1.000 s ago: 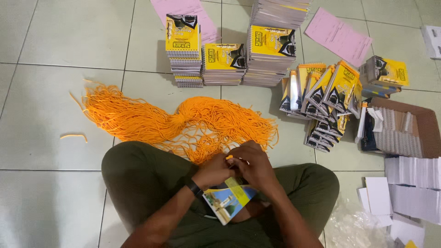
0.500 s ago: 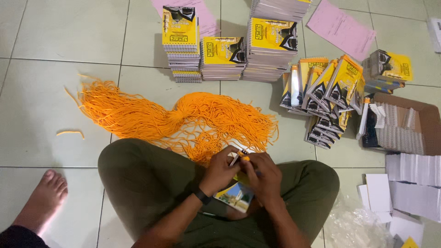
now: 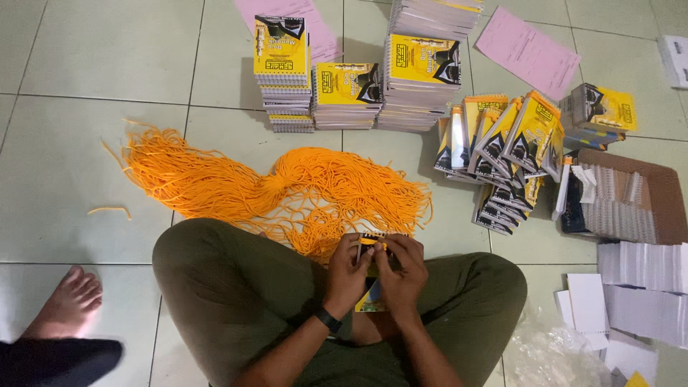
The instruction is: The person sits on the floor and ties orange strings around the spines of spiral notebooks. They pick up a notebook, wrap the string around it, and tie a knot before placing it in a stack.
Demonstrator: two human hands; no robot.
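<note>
Left hand [image 3: 349,271] and right hand [image 3: 403,276] both pinched shut on a small spiral notebook [image 3: 371,295] held over the lap, fingers working at its top edge where an orange string [image 3: 375,244] shows; it looks light, stiffish card, easiest gripped by the side edges, the string soft and limp. Pale tiled floor [image 3: 86,64]: orange string pile [image 3: 287,190] just ahead of the knees, notebook stacks [image 3: 347,89] toward the far edge, cardboard box [image 3: 631,197] at the right edge, another person's bare foot [image 3: 68,301] lower left.

My left hand [image 3: 349,269] and right hand [image 3: 403,276] meet over my crossed legs, fingers curled, pinching together.
</note>
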